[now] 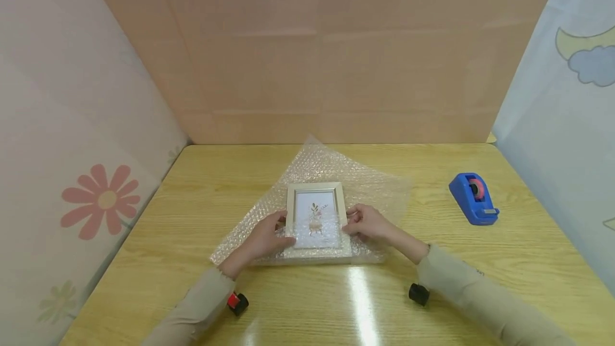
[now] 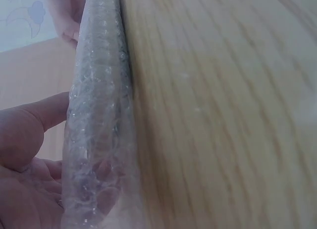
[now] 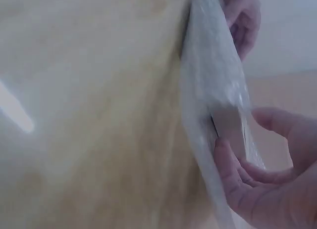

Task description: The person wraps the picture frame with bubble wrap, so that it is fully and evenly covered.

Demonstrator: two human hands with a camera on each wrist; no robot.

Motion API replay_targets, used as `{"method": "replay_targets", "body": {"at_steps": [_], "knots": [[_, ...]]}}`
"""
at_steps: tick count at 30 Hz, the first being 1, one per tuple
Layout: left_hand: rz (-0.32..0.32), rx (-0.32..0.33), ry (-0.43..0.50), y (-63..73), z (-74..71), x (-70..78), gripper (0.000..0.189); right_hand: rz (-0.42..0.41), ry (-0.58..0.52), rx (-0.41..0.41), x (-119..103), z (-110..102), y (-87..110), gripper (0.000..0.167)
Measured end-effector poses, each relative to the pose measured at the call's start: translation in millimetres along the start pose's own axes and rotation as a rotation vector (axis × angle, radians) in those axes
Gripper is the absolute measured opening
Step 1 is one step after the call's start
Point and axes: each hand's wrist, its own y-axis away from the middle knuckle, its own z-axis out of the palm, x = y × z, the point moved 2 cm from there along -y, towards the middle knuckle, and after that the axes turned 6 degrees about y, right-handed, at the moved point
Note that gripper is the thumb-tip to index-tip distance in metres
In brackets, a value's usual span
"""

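Note:
A cream picture frame with a small plant-and-animal print lies on a sheet of bubble wrap. A flap of the wrap is folded up over the frame's near part; the far part is uncovered. My left hand holds the left side of the frame through the wrap, thumb on the front. On the opposite side, my right hand pinches the frame's edge and the wrap around it. In the right wrist view a bare stretch of the frame's side shows between thumb and fingers.
A blue tape dispenser with a pink roll stands on the wooden table to the right. Wrap corners spread out at the back and both sides. A brown panel rises behind the table, with patterned curtains at left and right.

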Motion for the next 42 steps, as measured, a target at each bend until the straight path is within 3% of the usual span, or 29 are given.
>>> {"method": "replay_targets", "body": {"at_steps": [4,11,21,31,38,42], "knots": [[-0.002,0.007,0.003,0.4,-1.0,0.0,0.073,-0.035,0.101,-0.046,-2.7,-17.6,-19.7,0.054],[0.003,0.006,0.015,-0.4,-0.3,-0.2,0.072,-0.146,0.206,0.068,-9.9,-58.3,-69.1,0.056],[0.045,0.01,-0.007,-4.0,1.5,-2.5,0.07,-0.102,0.279,0.108,-0.2,-74.9,-114.4,0.062],[0.03,0.011,-0.006,-3.4,1.3,-1.2,0.071,-0.084,0.308,0.102,4.2,-69.1,-134.0,0.069],[0.011,0.01,-0.017,-2.9,1.0,-1.5,0.071,-0.113,0.249,0.178,-1.4,-67.6,-135.0,0.062],[0.006,0.014,-0.023,-1.1,-0.4,-1.5,0.071,-0.188,0.237,0.243,-11.0,-68.8,-132.8,0.055]]}}
